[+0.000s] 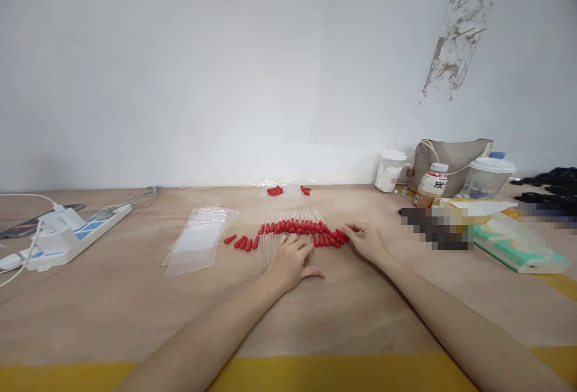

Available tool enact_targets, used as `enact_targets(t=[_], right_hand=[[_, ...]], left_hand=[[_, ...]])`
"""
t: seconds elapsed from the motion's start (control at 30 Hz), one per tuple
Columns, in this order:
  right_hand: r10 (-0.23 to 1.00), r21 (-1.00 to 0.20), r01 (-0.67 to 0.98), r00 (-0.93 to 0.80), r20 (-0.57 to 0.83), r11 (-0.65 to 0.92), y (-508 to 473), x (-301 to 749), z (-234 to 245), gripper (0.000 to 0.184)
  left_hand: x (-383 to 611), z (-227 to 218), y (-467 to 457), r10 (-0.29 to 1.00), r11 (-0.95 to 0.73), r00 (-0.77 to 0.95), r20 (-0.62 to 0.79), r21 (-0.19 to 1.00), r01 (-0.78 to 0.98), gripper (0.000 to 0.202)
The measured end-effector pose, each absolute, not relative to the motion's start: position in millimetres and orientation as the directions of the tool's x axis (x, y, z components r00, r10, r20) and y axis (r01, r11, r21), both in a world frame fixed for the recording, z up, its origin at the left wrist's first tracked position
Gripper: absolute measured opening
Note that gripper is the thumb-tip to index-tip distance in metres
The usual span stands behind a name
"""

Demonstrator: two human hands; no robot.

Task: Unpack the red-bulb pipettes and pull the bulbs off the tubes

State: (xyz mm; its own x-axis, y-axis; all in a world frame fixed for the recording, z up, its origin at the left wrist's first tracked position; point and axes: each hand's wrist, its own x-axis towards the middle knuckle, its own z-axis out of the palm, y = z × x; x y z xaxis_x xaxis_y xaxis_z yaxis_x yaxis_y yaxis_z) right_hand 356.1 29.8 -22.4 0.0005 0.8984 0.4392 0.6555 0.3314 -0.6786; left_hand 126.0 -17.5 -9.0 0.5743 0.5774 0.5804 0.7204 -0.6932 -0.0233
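Note:
Several red bulb-shaped pieces [293, 226], like rubber dropper bulbs, lie in a row in the middle of the table. Thin clear tubes [265, 251] lie side by side among them, pointing away from me and towards me. My left hand [291, 260] rests palm down over the near ends of the tubes, fingers spread and thumb stretched to the right. At the right end of the row, the thumb and forefinger of my right hand [367, 241] close on a red bulb [342, 234]. More loose red bulbs [243, 243] lie left of the tubes.
Clear plastic bags [198, 238] lie to the left. A white power strip [81, 238] with chargers and a phone [33, 223] are farther left. By the wall lies a bag with red bulbs [274, 190]. Cups, a bottle [431, 186] and a tissue pack [518, 241] stand right.

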Motion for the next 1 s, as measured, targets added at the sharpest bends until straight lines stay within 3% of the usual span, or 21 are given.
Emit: enact_targets(t=[0.13,0.23,0.37,0.43,0.63,0.83,1.0], right_hand=[[0.891,-0.686,0.649,0.028,0.453,0.328,29.3,355.6,-24.7,0.034],[0.892,-0.697,0.647,0.058,0.448,0.308,28.8,355.4,-27.7,0.034],[0.891,-0.715,0.656,0.142,0.431,0.242,34.0,357.8,-28.6,0.040],[0.888,-0.714,0.669,0.176,0.424,0.208,40.1,358.3,-25.0,0.041],[0.948,-0.627,0.770,0.101,0.302,0.118,62.2,340.1,0.6,0.027],[0.989,-0.517,0.856,0.060,0.135,0.018,79.9,313.5,16.9,0.037],[0.993,-0.483,0.876,0.047,0.104,0.009,87.1,307.2,23.2,0.028]], left_hand=[[116.9,-1.5,-22.4,0.585,-0.654,0.519,0.623,-0.016,0.756,0.045],[96.1,6.7,-24.0,0.569,-0.642,0.529,0.630,-0.062,0.764,0.029],[52.2,12.1,-25.3,0.533,-0.629,0.544,0.648,-0.126,0.767,0.023],[31.2,10.5,-26.3,0.540,-0.595,0.487,0.687,-0.099,0.798,0.021],[6.4,2.6,-23.8,0.599,-0.470,0.187,0.778,0.153,0.869,0.021],[11.0,2.9,-26.3,0.620,-0.501,0.258,0.741,0.121,0.857,0.018],[10.5,3.5,-28.4,0.615,-0.502,0.275,0.739,0.097,0.860,0.017]])
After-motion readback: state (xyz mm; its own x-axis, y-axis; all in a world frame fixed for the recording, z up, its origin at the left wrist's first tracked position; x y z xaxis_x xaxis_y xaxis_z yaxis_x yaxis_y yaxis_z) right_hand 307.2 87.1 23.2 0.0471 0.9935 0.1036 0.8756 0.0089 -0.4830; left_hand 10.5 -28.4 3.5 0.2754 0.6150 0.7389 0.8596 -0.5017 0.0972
